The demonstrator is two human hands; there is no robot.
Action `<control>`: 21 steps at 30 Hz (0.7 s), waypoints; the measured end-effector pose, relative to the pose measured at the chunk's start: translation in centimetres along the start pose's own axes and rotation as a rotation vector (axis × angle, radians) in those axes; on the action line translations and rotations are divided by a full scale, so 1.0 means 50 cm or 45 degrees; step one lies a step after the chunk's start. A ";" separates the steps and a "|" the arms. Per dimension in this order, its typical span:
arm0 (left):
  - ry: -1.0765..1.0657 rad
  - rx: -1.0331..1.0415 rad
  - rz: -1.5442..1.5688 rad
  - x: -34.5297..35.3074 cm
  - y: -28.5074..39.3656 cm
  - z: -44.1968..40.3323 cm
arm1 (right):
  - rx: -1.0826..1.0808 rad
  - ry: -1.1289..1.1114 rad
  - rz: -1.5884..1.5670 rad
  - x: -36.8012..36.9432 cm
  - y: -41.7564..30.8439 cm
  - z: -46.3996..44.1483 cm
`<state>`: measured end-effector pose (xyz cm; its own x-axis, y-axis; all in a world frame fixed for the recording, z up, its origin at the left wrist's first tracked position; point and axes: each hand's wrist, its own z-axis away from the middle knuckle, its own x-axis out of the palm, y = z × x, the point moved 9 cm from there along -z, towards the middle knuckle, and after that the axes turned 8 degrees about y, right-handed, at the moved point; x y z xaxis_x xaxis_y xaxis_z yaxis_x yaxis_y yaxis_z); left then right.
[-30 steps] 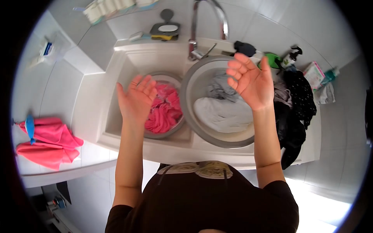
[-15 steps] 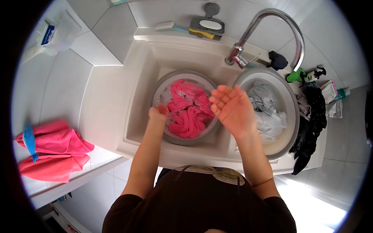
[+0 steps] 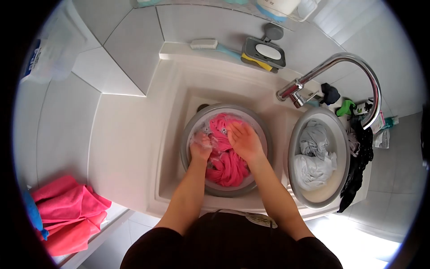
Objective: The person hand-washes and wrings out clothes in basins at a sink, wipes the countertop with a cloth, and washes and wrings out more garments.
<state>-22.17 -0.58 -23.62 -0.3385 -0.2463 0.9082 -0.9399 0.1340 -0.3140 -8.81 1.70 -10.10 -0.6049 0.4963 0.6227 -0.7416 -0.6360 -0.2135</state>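
A wet pink cloth (image 3: 228, 168) lies bunched in soapy water inside a round grey-rimmed basin (image 3: 226, 194). At the basin's left side, my left hand (image 3: 200, 147) is down among the suds beside the cloth. Its fingers are partly hidden by foam and blurred, so their grip cannot be made out. My right hand (image 3: 245, 141) is over the right part of the cloth, palm turned inward, fingers stretched out and holding nothing. Its fingertips overlap the cloth in view; whether they touch it is unclear.
The basin stands in a cream sink (image 3: 179, 71). To the right are a second basin (image 3: 293, 179) with white and grey clothes (image 3: 313, 168), a chrome faucet (image 3: 333, 62) and black garments (image 3: 358, 166). Behind are a brush (image 3: 204, 44) and soap dish (image 3: 264, 51). Pink towels (image 3: 71, 201) hang left.
My right hand has moved left and down from between the basins to over the pink cloth. My left hand has moved from the rim into the suds. The camera view has shifted.
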 end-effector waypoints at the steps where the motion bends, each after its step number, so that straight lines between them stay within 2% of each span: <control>1: 0.075 -0.078 0.063 0.025 -0.012 -0.027 | 0.017 -0.110 -0.044 0.015 0.006 -0.043; 2: 0.155 -0.151 0.131 0.052 -0.024 -0.054 | 0.017 -0.099 -0.049 0.027 0.014 -0.087; 4: 0.790 0.251 -0.181 0.146 -0.032 -0.139 | -0.057 -0.128 -0.078 0.080 0.021 -0.175; 5: 1.133 0.371 -0.386 0.208 -0.042 -0.164 | -0.060 -0.144 -0.080 0.104 0.029 -0.214; 7: 0.959 0.373 -1.365 0.251 -0.028 -0.230 | -0.102 -0.382 0.096 0.182 0.048 -0.269; 8: 0.894 0.444 -1.804 0.274 -0.024 -0.259 | -0.101 -0.405 0.101 0.203 0.062 -0.293; 10: 0.738 0.573 -2.261 0.280 -0.020 -0.312 | -0.226 -0.423 -0.001 0.231 0.075 -0.328; 11: 0.819 0.496 -2.266 0.249 -0.008 -0.321 | -0.399 -0.712 0.033 0.262 0.077 -0.315; 12: 0.933 0.383 -2.212 0.214 0.016 -0.325 | -0.396 -0.721 0.035 0.269 0.073 -0.337; 14: 1.260 0.024 -1.921 0.121 0.105 -0.341 | 0.202 -0.727 -0.007 0.283 0.118 -0.376; 16: 1.377 -0.090 -1.921 0.101 0.181 -0.342 | 0.150 -0.643 0.166 0.322 0.117 -0.278; 17: 1.412 -0.106 -1.977 0.108 0.207 -0.339 | 0.100 -0.551 0.321 0.341 0.117 -0.215; 18: 1.414 -0.077 -2.087 0.141 0.212 -0.319 | 0.082 -0.539 0.308 0.366 0.110 -0.156; 20: 1.399 -0.040 -2.314 0.213 0.199 -0.293 | -0.343 -0.229 0.842 0.363 0.056 -0.082; 21: 1.356 -0.045 -2.434 0.233 0.177 -0.291 | -0.666 -0.227 1.014 0.357 0.018 -0.082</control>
<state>-33.77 11.71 -11.78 0.8934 0.4049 -0.1948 -0.0133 0.4572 0.8892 -21.46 12.43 -2.26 -0.9649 -0.0907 0.2463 -0.1947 -0.3821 -0.9034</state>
